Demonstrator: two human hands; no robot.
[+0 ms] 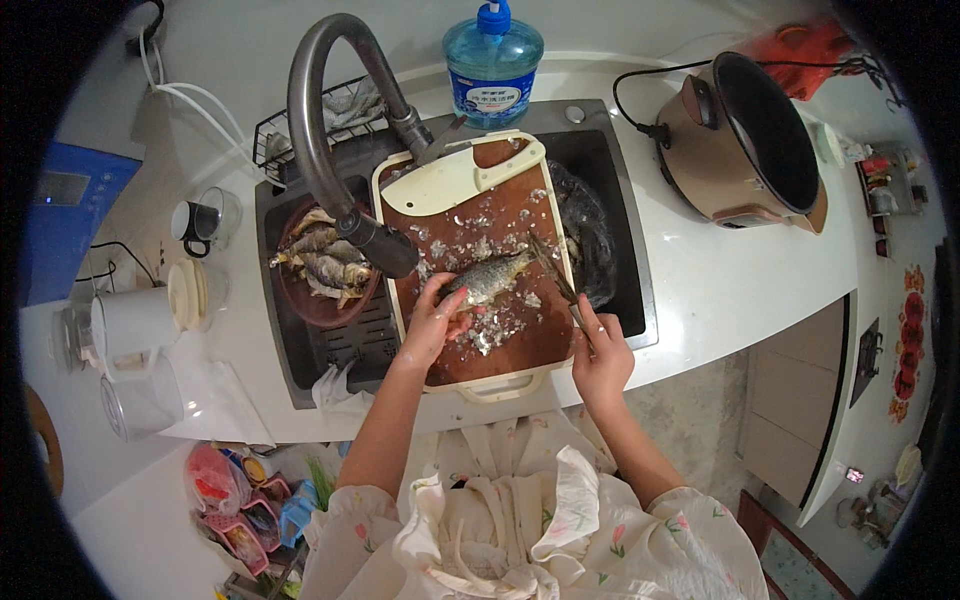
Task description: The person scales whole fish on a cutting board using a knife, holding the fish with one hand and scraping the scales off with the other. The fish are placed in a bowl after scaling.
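My left hand [439,321] grips a small whole fish [491,279] at its left end. The fish lies on its side on a brown cutting board [525,341] with a cream rim, set across the sink. Loose scales [487,330] are scattered around it. In my right hand [602,358] is a slender metal-bladed tool [553,271], its tip by the fish's right end; whether it is a knife or scissors I cannot tell. A cream cleaver [435,182] rests flat along the board's far edge.
Left of the board, a reddish bowl [289,300] of several fish sits in the dark sink [281,367]. The faucet [304,112] arches over the board's left side. A black plastic bag [592,225] fills part of the right basin. Behind stands a detergent jug [493,67]; at right, a cooker pot [697,157].
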